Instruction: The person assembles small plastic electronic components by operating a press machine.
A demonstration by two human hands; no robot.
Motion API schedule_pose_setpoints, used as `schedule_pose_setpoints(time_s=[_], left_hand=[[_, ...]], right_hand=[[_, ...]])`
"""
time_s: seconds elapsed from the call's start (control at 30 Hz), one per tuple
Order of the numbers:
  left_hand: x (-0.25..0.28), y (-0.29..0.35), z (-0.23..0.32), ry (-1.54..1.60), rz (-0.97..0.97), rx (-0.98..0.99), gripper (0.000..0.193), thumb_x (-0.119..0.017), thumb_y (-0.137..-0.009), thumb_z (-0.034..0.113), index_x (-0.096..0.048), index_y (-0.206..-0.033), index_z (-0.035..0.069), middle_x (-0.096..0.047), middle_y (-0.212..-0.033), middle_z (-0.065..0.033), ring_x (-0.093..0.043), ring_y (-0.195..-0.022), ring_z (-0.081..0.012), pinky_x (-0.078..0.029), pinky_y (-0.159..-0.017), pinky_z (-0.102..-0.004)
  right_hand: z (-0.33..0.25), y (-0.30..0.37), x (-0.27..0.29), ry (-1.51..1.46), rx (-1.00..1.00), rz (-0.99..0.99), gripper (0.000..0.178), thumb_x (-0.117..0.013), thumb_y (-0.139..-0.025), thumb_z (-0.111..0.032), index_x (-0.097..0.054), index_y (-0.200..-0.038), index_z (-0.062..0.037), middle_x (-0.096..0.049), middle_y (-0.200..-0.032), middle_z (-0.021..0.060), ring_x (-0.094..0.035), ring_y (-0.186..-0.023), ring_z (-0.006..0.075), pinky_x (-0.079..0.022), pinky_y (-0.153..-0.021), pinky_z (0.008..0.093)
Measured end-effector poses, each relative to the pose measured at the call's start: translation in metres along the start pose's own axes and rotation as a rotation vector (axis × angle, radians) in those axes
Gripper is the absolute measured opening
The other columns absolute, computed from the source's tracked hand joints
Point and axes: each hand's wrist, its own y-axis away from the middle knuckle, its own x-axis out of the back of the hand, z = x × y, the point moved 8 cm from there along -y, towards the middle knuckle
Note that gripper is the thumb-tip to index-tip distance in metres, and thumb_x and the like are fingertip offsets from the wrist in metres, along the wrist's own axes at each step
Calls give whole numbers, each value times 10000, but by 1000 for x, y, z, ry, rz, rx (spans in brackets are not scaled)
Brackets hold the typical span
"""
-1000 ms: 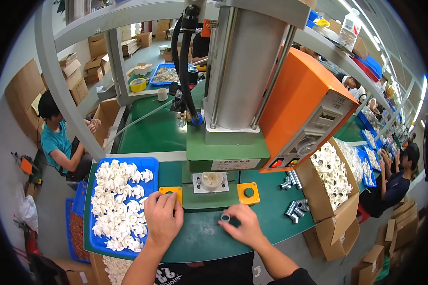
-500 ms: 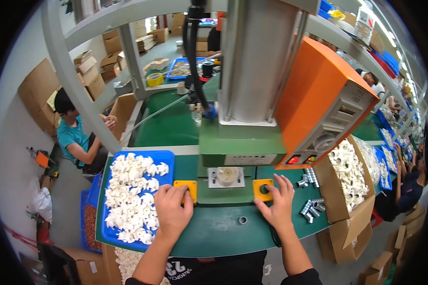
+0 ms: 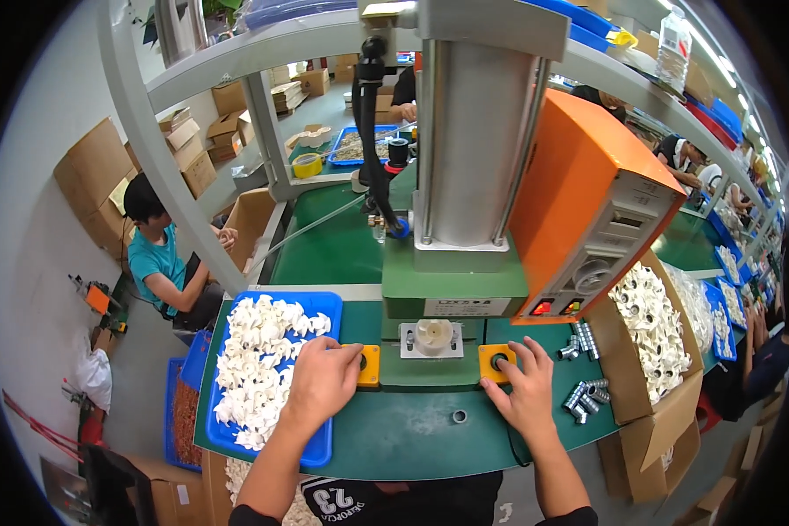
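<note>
Button boxes (image 3: 371,377) flank the green press (image 3: 412,285)!

Look at the left hand (image 3: 324,377), fingers bent over the left yellow box, its button hidden! Across the way, the right hand (image 3: 524,390) spreads loosely, fingertips at the right box's dark button. Both hands look released, grasping nothing visible. Between the 2 boxes, a pale cup-like part (image 3: 434,336) sits in the metal fixture (image 3: 408,342). Down front, 1 grey ring (image 3: 459,416) on the green table (image 3: 394,438)! White parts (image 3: 254,368) crowd the blue tray (image 3: 327,438) at left; metal tubes (image 3: 579,399) cluster at right, near an open carton (image 3: 618,359).
</note>
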Motion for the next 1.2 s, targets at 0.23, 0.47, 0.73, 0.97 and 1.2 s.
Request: schedule_pose_setpoints(time_s=[0.23, 0.47, 0.73, 0.97, 1.2], left_hand=[[-1, 13, 37, -227, -73, -262, 243, -687, -900, 126, -748, -1095, -5, -755, -900, -177, -680, -992, -345, -529, -906, -431], [-2, 15, 29, -180, -75, -223, 210, -679, -892, 99, -756, -1053, -11, -755, -871, -164, -677, -919, -346, -533, -866, -439], [7, -10, -27, 115, 101, 45, 142, -672, -854, 78, -775, -929, 15, -719, -804, -161, -665, -869, -368, -543, -840, -462], [-31, -30, -109, -283, 0, -43, 336, -672, -836, 36, -739, -1163, 71, -707, -1160, -135, -610, -1112, -357, -522, -949, -467], [-60, -46, -135, -541, -258, 27, 408, -679, -847, 56, -712, -1245, 143, -699, -1110, -107, -606, -1114, -337, -477, -947, -488]], right_hand=[[3, 0, 2, -57, -2, 0, 416, -858, -787, -287, -704, -1070, -24, -606, -1357, 181, -532, -1302, 413, -440, -1050, 512], [-4, -6, 15, -113, -24, 68, 498, -863, -779, -283, -654, -1139, -11, -568, -1399, 215, -546, -1272, 417, -443, -1036, 506], [5, 10, -7, -130, -51, -1, 482, -862, -780, -281, -667, -1134, -18, -573, -1400, 219, -546, -1281, 409, -446, -1042, 498], [-7, -3, -11, -243, -60, 14, 456, -855, -786, -243, -668, -1128, -6, -586, -1377, 218, -566, -1245, 409, -464, -1033, 486], [-24, -46, -17, -313, -125, 44, 485, -857, -787, -235, -676, -1186, -26, -596, -1368, 190, -563, -1223, 406, -465, -1041, 478]])
